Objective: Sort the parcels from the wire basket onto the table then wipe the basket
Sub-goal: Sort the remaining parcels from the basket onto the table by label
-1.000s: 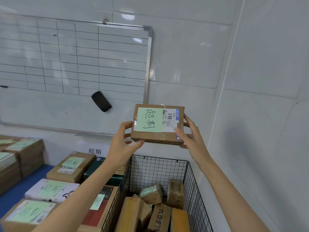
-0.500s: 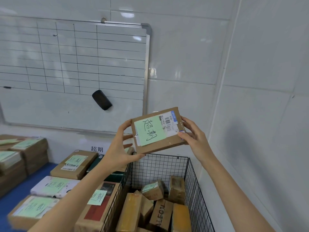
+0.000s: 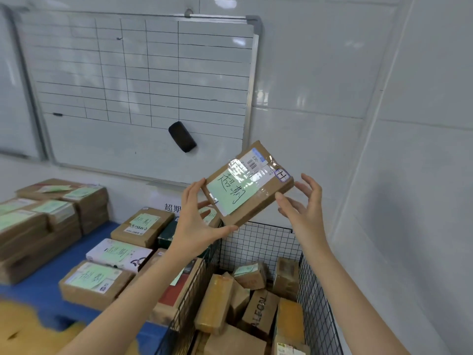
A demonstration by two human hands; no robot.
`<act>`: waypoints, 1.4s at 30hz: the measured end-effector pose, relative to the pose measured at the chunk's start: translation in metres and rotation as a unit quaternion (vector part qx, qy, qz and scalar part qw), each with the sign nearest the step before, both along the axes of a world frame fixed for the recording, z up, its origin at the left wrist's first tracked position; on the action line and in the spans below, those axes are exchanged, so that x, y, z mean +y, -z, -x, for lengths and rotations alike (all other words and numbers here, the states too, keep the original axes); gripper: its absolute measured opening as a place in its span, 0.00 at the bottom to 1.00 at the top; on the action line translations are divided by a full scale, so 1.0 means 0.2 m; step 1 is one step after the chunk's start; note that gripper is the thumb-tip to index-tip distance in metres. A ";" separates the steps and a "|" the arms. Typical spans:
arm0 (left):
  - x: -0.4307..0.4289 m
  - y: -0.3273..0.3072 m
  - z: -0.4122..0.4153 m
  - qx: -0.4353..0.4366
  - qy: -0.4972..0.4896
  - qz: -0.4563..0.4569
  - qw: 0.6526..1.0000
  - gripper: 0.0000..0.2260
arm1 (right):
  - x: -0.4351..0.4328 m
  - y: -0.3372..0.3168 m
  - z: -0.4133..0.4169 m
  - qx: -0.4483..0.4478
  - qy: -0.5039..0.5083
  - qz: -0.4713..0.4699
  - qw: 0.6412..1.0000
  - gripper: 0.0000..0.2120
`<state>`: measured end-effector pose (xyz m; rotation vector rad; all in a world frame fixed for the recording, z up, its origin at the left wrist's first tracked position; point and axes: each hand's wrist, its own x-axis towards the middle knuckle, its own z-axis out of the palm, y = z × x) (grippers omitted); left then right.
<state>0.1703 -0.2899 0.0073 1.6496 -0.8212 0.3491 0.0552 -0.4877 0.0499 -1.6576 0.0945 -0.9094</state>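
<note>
Top of wire basket open, inside crammed with parcels. Held parcel hangs over its far rim. Lower-left tabletop crowded with boxes, narrow blue gaps.

Centre: parcel of matt brown cardboard, its pale green paper note under glossy, light-catching clear tape. At 5 o'clock: wire basket of thin black metal mesh. At 10 o'clock: whiteboard, smooth and glossy, in a dull grey metal frame; on it a matt black eraser. At 2 o'clock: glossy white wall tiles
</note>
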 end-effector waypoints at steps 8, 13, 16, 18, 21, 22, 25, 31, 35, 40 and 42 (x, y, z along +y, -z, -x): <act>0.20 0.02 0.10 0.056 -0.051 0.055 0.996 0.45 | 0.29 0.09 -0.16 0.026 -0.091 0.021 0.995 0.37; 0.43 0.05 0.10 0.050 -0.103 0.060 0.992 0.36 | 0.48 0.12 -0.25 0.021 -0.154 0.010 0.988 0.31; 0.58 0.04 0.10 0.052 -0.139 0.071 0.986 0.32 | 0.62 0.12 -0.33 0.040 -0.180 0.005 0.983 0.26; 0.68 0.03 0.08 0.056 -0.164 0.077 0.982 0.31 | 0.72 0.11 -0.38 0.057 -0.205 0.012 0.977 0.26; 0.86 0.03 0.03 0.050 -0.202 0.076 0.975 0.30 | 0.88 0.08 -0.43 0.087 -0.250 0.059 0.963 0.33; 0.92 0.03 0.01 0.050 -0.211 0.075 0.973 0.30 | 0.93 0.07 -0.45 0.098 -0.267 0.066 0.956 0.36; 1.09 0.04 -0.06 0.043 -0.232 0.060 0.970 0.28 | 1.09 0.09 -0.55 0.111 -0.302 0.052 0.946 0.39; 1.46 0.06 -0.28 0.043 -0.191 0.043 0.980 0.23 | 1.41 0.09 -0.76 0.112 -0.279 0.040 0.953 0.32; 1.71 0.07 -0.46 0.056 -0.143 0.047 0.987 0.22 | 1.65 0.10 -0.92 0.102 -0.245 0.035 0.963 0.30; 1.92 0.07 -0.64 0.077 -0.067 0.031 0.994 0.23 | 1.82 0.12 -1.04 0.117 -0.218 0.021 0.969 0.28; 1.93 0.08 -0.70 0.095 -0.036 0.015 0.995 0.22 | 1.84 0.13 -1.06 0.124 -0.208 0.018 0.970 0.28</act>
